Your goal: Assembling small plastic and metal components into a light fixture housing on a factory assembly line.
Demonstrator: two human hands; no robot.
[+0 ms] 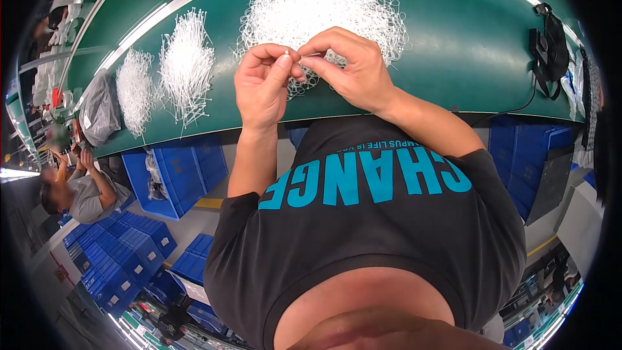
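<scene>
My left hand (262,87) pinches a small white cord end (287,53) between thumb and forefinger, above the green worktable. Close against it, the thumb and forefinger of my right hand (353,68) are pressed together on the same thin white cord; most of it is hidden by the fingers. Just beyond both hands spreads a large heap of looped white cords (317,3). To the left lies a bundle of straighter white cords (186,65) with small knobbed ends. Farther left sits a smaller pile of white cords (135,91).
The green worktable (463,42) curves across the top. A grey plastic bag (100,113) rests at its left end, a black strapped device (549,52) at its right. Blue crates (188,168) stand below the edge. Another person (97,191) works at far left.
</scene>
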